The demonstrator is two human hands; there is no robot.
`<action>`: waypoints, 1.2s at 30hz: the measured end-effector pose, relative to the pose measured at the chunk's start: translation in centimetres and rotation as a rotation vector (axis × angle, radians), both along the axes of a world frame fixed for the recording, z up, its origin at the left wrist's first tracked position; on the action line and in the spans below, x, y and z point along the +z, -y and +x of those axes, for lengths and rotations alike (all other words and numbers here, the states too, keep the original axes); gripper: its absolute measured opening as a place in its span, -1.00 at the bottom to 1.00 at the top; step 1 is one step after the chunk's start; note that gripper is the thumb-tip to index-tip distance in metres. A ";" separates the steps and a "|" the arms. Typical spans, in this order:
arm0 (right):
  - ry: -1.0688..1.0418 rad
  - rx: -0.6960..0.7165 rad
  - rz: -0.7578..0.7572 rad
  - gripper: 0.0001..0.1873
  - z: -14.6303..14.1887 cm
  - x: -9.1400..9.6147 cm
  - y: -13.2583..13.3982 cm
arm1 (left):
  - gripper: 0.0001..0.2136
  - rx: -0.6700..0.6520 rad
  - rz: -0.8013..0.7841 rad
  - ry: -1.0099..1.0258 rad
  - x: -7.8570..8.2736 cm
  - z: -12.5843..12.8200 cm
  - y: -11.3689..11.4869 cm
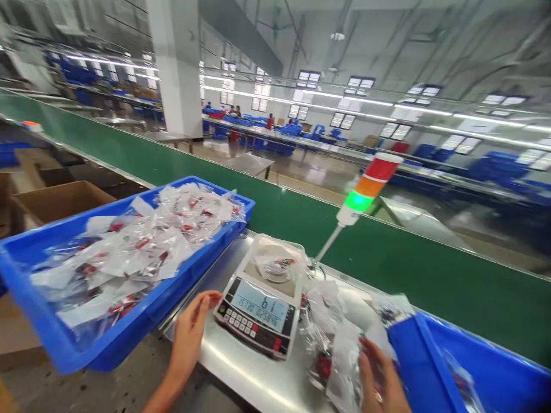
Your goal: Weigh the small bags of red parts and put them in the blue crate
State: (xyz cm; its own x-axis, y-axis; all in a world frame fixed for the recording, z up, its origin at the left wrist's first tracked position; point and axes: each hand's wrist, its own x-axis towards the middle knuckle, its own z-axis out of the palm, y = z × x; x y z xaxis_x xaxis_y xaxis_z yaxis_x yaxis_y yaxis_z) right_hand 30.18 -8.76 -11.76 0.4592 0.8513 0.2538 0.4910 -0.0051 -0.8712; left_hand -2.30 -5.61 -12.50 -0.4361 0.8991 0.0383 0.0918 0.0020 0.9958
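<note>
A digital counting scale (260, 307) stands on the metal table with a clear bag of small red and dark parts (278, 264) on its pan. My left hand (193, 321) is at the scale's left front corner, fingers stretched out and holding nothing. To the right of the scale lies a heap of clear plastic bags (325, 321) with white paper and red parts inside. My right hand (381, 376) reaches into this heap, its fingers curled around a plastic bag that they partly hide.
A large blue tray (97, 353) filled with similar bags is on the left, near an open cardboard box (64, 201). At right sits a blue bin (430, 361). A signal light tower (360, 201) glows green before the green conveyor belt (297, 212).
</note>
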 end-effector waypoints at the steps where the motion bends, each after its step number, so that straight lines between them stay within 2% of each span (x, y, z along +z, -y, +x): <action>1: -0.007 -0.012 -0.034 -0.45 -0.7 -0.3 -0.6 | -0.41 -0.014 0.021 -0.045 0.3 0.0 -1.0; 6: -0.154 0.229 0.006 -0.32 -5.1 -1.4 -7.4 | -0.40 -0.162 0.069 -0.056 0.6 1.9 -6.3; 9: -0.282 0.244 0.022 -0.23 -6.5 -1.3 -10.7 | -0.39 -0.222 0.040 0.007 0.4 3.4 -8.6; 12: -0.415 0.234 0.019 -0.18 -7.6 -0.9 -11.7 | -0.41 -0.249 0.040 0.047 0.3 4.2 -9.7; 18: -0.512 0.238 -0.003 -0.18 -9.5 -0.7 -9.8 | -0.43 -0.250 0.048 0.097 0.2 4.5 -10.5; 23: -0.463 0.230 0.018 -0.23 -9.1 -0.2 -8.4 | -0.42 -0.227 0.056 0.084 0.5 3.9 -10.0; 26: -0.365 0.154 0.051 -0.31 -7.4 0.1 -7.2 | -0.39 -0.190 0.099 0.029 0.6 2.7 -9.2; 29: -0.212 0.033 0.039 -0.39 -4.4 -0.4 -5.5 | -0.38 -0.143 0.133 -0.023 0.4 1.1 -8.0; 33: -0.011 -0.048 -0.094 -0.45 -0.6 -2.7 -2.8 | -0.39 -0.097 0.090 -0.059 -0.8 -0.7 -6.1; 36: 0.128 -0.061 -0.169 -0.47 0.8 -4.6 -1.6 | -0.39 -0.062 0.029 -0.087 -1.7 -1.5 -4.6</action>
